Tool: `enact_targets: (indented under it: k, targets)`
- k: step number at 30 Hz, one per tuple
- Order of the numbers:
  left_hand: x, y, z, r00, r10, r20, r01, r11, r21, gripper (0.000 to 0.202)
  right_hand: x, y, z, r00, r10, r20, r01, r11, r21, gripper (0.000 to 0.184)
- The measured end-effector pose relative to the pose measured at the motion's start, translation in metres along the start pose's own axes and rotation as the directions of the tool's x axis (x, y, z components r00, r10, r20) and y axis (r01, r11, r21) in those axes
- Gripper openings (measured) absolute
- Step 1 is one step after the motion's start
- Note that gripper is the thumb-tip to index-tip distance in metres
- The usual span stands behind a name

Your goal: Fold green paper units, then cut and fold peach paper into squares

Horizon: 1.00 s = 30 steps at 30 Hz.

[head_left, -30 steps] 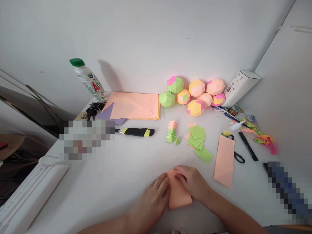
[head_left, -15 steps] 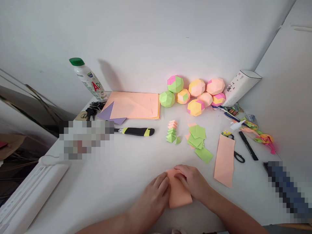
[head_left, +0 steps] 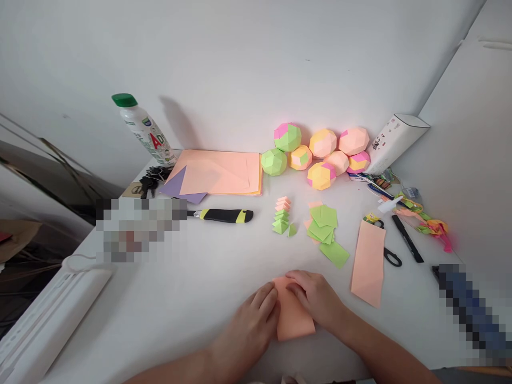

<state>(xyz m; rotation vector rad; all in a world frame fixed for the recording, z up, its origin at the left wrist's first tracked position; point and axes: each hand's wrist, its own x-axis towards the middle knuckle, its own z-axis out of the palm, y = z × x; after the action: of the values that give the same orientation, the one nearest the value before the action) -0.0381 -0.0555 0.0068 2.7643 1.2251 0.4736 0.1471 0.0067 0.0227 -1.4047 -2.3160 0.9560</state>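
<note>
A peach piece of paper [head_left: 295, 319] lies on the white table near its front edge, apparently folded over. On its left edge my left hand [head_left: 256, 320] has its fingers curled together, pinching the upper left part. From the other side my right hand [head_left: 320, 298] holds the top and right edge between thumb and fingers. The fingertips cover part of the upper edge. Beyond the hands lie loose green and peach paper pieces [head_left: 323, 224] and a row of small folded green and peach units [head_left: 281, 216]. A peach strip [head_left: 368, 266] rests right of my right hand, over black-handled scissors [head_left: 393, 258].
Several faceted paper balls [head_left: 322, 144] stand along the wall beside a white box [head_left: 398, 144]. A utility knife [head_left: 226, 215] lies before stacked peach sheets [head_left: 216, 170]. At the left are a green-capped bottle [head_left: 146, 130] and a white device [head_left: 60, 320]; a black marker [head_left: 408, 239] is at right.
Hardly anything differs. Both hands keep the same hold on the peach paper, and the view has shifted very slightly.
</note>
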Motion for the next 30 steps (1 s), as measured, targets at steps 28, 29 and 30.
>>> enact_targets:
  k: [28,29,30]
  targets:
    - [0.012,-0.008,-0.001,0.999,0.052,0.01,-0.052,0.998,-0.019,0.008,-0.026,-0.003,-0.008,0.97,-0.17,-0.175,0.088,0.913,-0.399,0.023]
    - [0.012,-0.008,-0.001,0.999,0.053,0.01,-0.052,0.998,-0.022,0.007,-0.032,-0.005,-0.009,0.963,-0.201,-0.177,0.117,0.91,-0.397,0.023]
    - [0.012,-0.008,-0.001,0.999,0.054,0.006,-0.054,0.998,-0.025,0.007,-0.038,-0.007,-0.009,0.959,-0.224,-0.175,0.142,0.911,-0.388,0.023]
